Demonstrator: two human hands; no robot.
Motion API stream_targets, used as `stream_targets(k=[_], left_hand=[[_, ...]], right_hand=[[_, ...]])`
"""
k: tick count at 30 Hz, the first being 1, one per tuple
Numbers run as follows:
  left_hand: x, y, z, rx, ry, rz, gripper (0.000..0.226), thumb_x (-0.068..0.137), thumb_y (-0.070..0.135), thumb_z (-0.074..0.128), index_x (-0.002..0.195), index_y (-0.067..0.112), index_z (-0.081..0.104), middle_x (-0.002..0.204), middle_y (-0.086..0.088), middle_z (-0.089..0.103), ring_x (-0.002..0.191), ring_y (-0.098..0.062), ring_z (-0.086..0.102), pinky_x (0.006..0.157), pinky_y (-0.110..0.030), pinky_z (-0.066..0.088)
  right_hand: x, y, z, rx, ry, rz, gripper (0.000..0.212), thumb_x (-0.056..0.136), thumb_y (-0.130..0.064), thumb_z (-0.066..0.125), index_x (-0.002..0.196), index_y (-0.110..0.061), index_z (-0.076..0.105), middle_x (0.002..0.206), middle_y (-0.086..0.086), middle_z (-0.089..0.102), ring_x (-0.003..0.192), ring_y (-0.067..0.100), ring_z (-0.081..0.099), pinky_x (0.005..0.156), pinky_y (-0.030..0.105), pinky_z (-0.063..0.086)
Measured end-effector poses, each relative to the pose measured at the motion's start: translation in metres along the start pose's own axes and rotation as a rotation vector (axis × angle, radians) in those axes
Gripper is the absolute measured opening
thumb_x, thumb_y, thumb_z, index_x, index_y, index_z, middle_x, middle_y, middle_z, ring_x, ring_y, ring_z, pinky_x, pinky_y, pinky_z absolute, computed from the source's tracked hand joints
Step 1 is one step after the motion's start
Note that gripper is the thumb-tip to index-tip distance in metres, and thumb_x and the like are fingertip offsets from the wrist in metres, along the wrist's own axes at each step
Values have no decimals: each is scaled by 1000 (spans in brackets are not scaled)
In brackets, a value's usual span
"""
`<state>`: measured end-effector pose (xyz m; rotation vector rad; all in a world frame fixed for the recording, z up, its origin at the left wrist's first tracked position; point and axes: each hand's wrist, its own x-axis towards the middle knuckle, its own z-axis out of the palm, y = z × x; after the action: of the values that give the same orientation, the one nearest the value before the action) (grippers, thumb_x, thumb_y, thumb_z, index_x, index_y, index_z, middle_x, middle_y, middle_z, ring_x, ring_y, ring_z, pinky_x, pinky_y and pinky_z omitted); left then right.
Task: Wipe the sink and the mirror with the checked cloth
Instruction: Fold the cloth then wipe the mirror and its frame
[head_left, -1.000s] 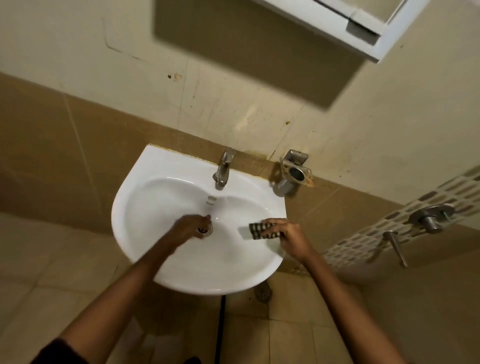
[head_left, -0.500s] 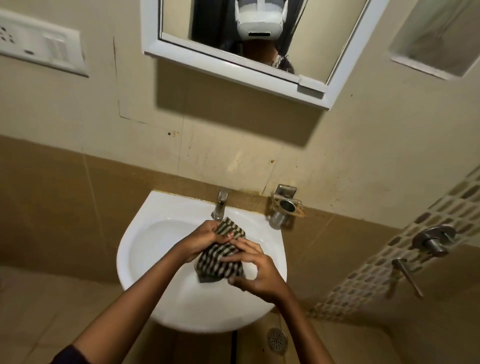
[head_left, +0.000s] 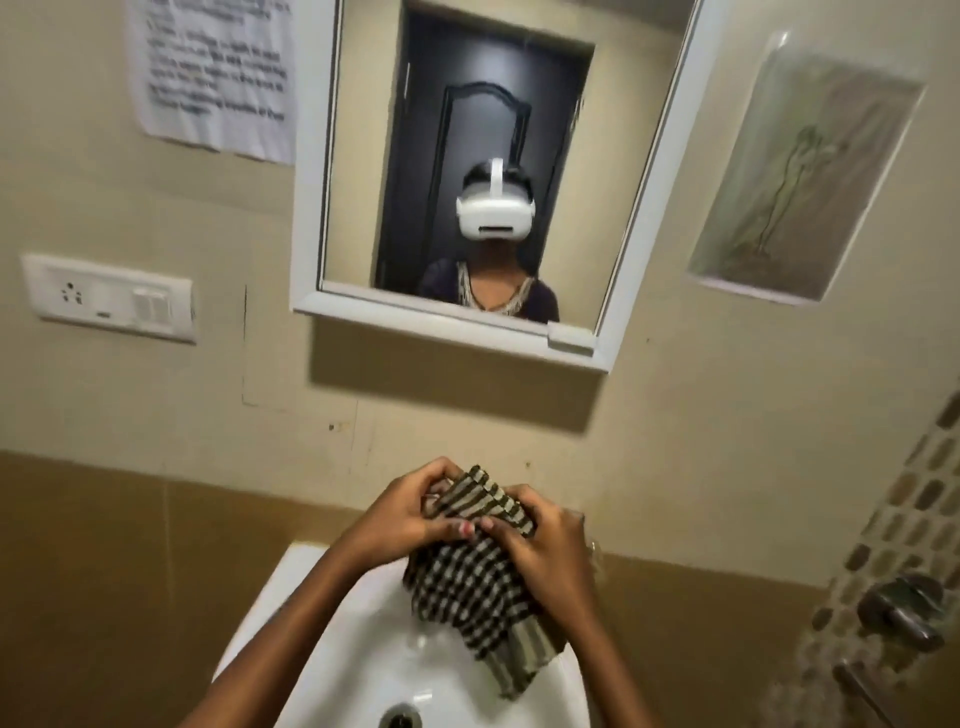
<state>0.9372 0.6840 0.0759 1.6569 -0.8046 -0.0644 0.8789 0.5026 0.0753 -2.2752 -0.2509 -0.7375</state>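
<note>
The checked cloth (head_left: 470, 587), dark and pale squares, hangs bunched above the white sink (head_left: 332, 665). My left hand (head_left: 410, 512) grips its upper left part. My right hand (head_left: 545, 556) grips its upper right part, and the loose end droops toward the basin. The sink's drain (head_left: 400, 719) shows at the bottom edge. The tap is hidden behind my hands and the cloth. The white-framed mirror (head_left: 363, 156) hangs on the wall above and reflects a person wearing a white headset in front of a dark door.
A white socket and switch plate (head_left: 109, 296) is on the wall at left, with a paper notice (head_left: 213, 73) above it. A wall niche (head_left: 800, 176) is at upper right. Metal shower valves (head_left: 901, 613) stick out at lower right.
The view has tilted up from the basin to the mirror. My hands lifted the cloth out of the sink; both now hold it higher, in front of the wall.
</note>
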Motion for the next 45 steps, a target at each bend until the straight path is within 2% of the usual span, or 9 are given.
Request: stream_targets(k=[5,12,16,20,24,26,31,36,45], left_hand=[[40,50,-34,48,204,114,19,73,13,77,82,17,61,59,12,55,56,-2,48,58,-19,45],[141,173,-78,543,739,365,11,74,34,74,79,25,69,71,13,67,65,-8,59,60,-19,47],[189,233,-99,719,772,462,7,79,33,68,85,30,69,90,9,71,81,-12,64,69,-28,51],[222,269,-106,681,802,600,5,83,22,66,85,25,69,90,6,67,77,-5,58,68,-20,49],[244,294,-112,745,748,740,8,85,22,65,91,20,70,91,4,63,72,0,52,61,-8,36],[249,307,-120,752,697,836,15,87,17,62,100,17,67,98,2,62,81,-3,56,69,-11,45],[249,313,-172,635,846,1032,36,88,12,57,122,21,53,121,2,52,94,3,54,80,-9,49],[256,293,-242,834,1318,785,47,91,31,51,133,21,36,138,-8,44,124,-25,44,102,-47,36],[268,292,-253,705,1372,687,60,93,43,41,144,17,21,145,-12,36,125,-32,45,90,-45,46]], right_hand=[[88,-57,-53,-260,216,-189,22,75,-16,77,95,-25,71,95,-7,67,90,11,59,80,24,50],[182,-143,-96,-159,711,-114,46,74,-18,78,93,-27,38,76,-4,54,65,18,53,60,23,38],[224,-160,-106,34,865,-127,44,83,-3,66,92,-26,30,69,-5,52,58,12,55,47,10,34],[260,-175,-87,69,828,-122,30,89,-9,55,113,-19,39,95,7,64,91,23,63,72,33,55],[302,-182,-65,-206,711,-45,85,82,-25,66,147,-19,11,147,11,35,139,29,28,117,47,19],[325,-182,-67,-450,682,-45,96,80,-32,68,150,-18,2,154,10,26,143,29,18,118,49,9],[385,-206,-112,-537,746,-284,46,97,-45,29,135,-21,40,141,10,46,136,29,29,115,53,5],[443,-257,-185,-629,822,-494,44,100,-41,24,142,-30,30,145,5,41,138,27,27,116,53,10],[490,-368,-129,-968,594,-554,51,97,-36,29,145,-19,26,149,12,37,138,41,30,109,63,17]])
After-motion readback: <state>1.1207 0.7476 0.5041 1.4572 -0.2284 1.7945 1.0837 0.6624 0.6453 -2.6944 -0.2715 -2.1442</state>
